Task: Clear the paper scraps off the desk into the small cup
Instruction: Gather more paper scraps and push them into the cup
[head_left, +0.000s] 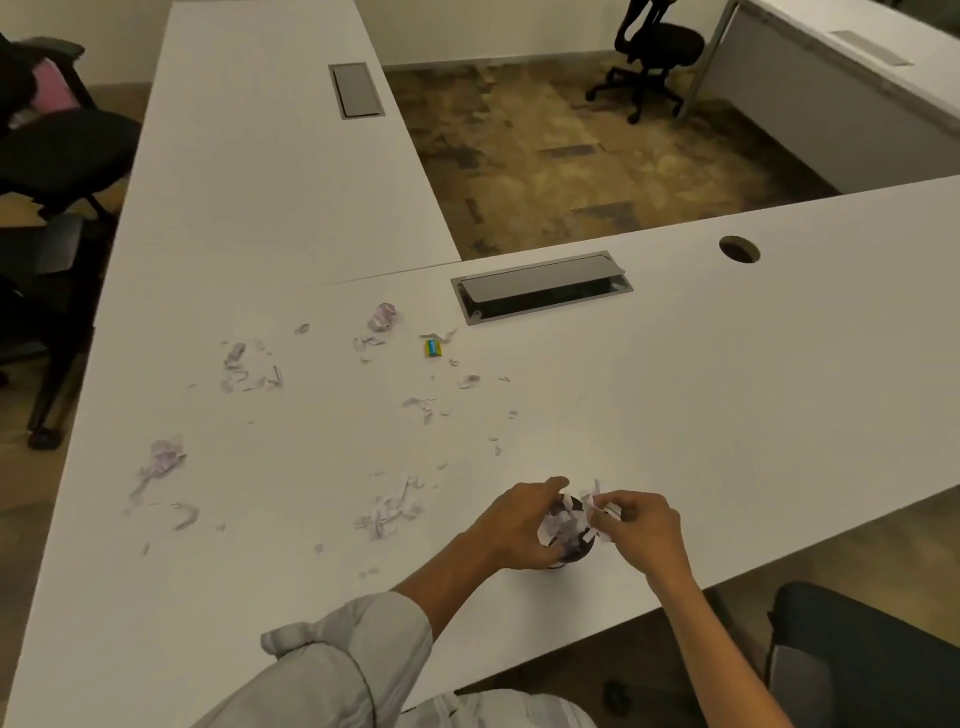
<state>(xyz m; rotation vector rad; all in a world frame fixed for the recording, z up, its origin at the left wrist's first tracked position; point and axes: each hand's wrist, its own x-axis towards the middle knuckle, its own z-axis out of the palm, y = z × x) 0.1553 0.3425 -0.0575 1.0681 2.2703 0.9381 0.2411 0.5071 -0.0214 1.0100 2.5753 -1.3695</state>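
Observation:
A small dark cup (574, 552) stands near the front edge of the white desk (675, 405), stuffed with pale paper scraps. My left hand (519, 525) wraps around the cup's left side. My right hand (641, 530) pinches several scraps (597, 512) right over the cup's rim. More scraps lie loose on the desk: a pile (389, 512) left of the cup, a crumpled bunch (163, 457) at far left, a cluster (249, 366) further back, and a crumpled ball (383, 317) near the cable hatch.
A small yellow and blue packet (432, 347) lies among the far scraps. An open grey cable hatch (543, 293) and a round grommet hole (739, 249) sit along the desk's back. Black office chairs stand at left (57, 150), at lower right (862, 649) and across the room (652, 52).

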